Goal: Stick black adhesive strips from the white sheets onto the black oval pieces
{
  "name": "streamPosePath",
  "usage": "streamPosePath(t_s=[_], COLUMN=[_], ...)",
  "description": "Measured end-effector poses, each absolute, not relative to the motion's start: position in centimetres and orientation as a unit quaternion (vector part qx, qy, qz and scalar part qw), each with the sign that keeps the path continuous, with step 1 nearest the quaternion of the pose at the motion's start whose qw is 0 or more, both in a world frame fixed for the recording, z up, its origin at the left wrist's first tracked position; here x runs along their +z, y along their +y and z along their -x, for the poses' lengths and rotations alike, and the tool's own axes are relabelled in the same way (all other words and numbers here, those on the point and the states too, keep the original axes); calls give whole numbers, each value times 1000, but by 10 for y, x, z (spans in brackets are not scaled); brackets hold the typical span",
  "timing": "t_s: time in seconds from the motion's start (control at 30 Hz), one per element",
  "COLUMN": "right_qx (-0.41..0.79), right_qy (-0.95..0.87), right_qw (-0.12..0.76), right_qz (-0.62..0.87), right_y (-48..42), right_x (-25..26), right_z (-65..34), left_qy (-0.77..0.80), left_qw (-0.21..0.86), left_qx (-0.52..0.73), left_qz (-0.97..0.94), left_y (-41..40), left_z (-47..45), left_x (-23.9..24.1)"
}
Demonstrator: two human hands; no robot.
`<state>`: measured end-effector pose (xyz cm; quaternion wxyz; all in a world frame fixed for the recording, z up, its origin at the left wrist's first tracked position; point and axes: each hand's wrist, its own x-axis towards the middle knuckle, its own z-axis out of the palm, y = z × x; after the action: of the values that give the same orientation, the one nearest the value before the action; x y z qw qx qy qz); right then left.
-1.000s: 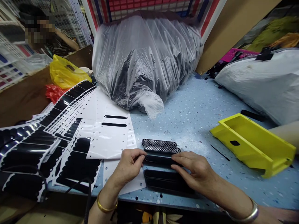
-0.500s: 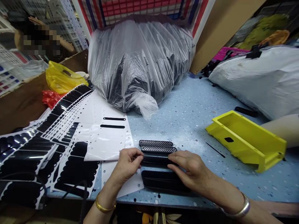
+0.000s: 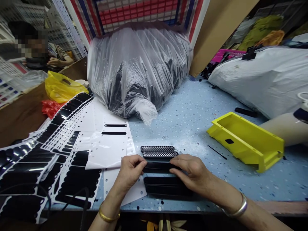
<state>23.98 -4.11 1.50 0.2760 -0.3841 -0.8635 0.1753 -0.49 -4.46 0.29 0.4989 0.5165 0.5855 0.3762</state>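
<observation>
My left hand (image 3: pixel 130 171) and my right hand (image 3: pixel 191 171) each pinch one end of a long black plastic strip (image 3: pixel 157 166) lying on the blue speckled table (image 3: pixel 192 128). Just beyond it lie two grey mesh grilles (image 3: pixel 158 151), side by side. A wider black oblong frame (image 3: pixel 166 186) lies under my right hand, close to the table's near edge. A white backing sheet (image 3: pixel 108 144) with two black strips stuck to it sits by my left hand.
Sheets of black oblong stickers (image 3: pixel 43 154) cover the left side. A big clear bag of black parts (image 3: pixel 139 70) stands at the back. A yellow plastic tray (image 3: pixel 245 139) and a white sack (image 3: pixel 262 77) are on the right. A person (image 3: pixel 33 45) sits far left.
Both hands stay on the black strip and have barely moved. The view has drifted, so everything sits a little further left in the picture.
</observation>
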Motion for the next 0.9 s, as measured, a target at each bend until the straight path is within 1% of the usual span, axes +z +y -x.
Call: streamPosePath(t_s=[0.17, 0.3, 0.6, 0.77, 0.9], right_qx=[220, 258, 208, 214, 249], right_qy=[-840, -820, -822, -827, -827], right_qw=[306, 306, 372, 365, 330], right_qz=[389, 409, 377, 371, 380], right_y=[-40, -40, -45, -48, -47], right_x=[11, 8, -6, -3, 5], right_z=[-244, -246, -246, -246, -247], left_qy=[581, 580, 577, 580, 576], left_qw=[500, 500, 491, 496, 497], left_qx=[380, 381, 385, 379, 378], left_qz=[-517, -518, -527, -523, -528], left_y=[-45, -46, -45, -46, -46], left_z=[6, 6, 8, 7, 7], left_x=[5, 6, -1, 4, 7])
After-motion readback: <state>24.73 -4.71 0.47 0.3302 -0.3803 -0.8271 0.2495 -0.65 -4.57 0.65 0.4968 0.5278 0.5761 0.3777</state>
